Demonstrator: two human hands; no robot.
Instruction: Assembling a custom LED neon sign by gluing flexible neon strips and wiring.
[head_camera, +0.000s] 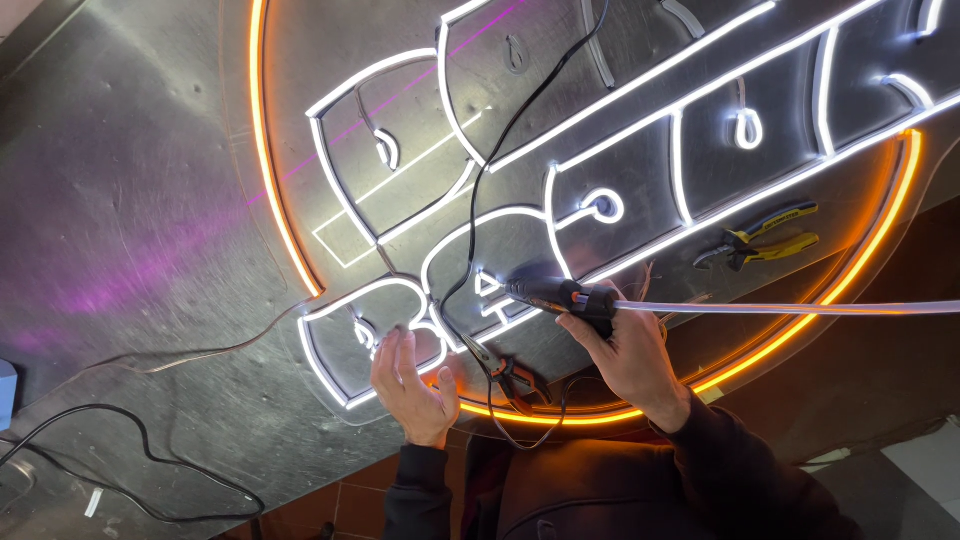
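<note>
Right hand: the right hand (628, 352) is closed around a black and orange glue gun (560, 294), its nozzle aimed left at the white strips near the middle of the sign.
Glue stick: a long clear glue stick (790, 308) runs out of the back of the gun toward the right edge of the view.
Left hand: the left hand (408, 385) lies open, fingers spread, its fingertips (392, 340) pressing on a lit white neon strip (352, 300) at the near left of the sign; it grips nothing.
Sign: a round clear sign panel (300, 60) lies flat on a grey metal table (130, 200), ringed by an orange neon border (262, 150), with white outlines inside it.
In the way: a thin black cord (520, 110) drops from the far edge across the white strips and loops down between the two hands.
Near tool: a tool with dark red handles (510, 378) lies just right of the left hand, probably pliers, though the dim light hides its shape.
Far tool: yellow-handled pliers (765, 240) rest on the panel to the right, well apart from both hands.
Table left: another black cable (140, 440) curls over the near left of the table, beside a thin grey wire (200, 352).
</note>
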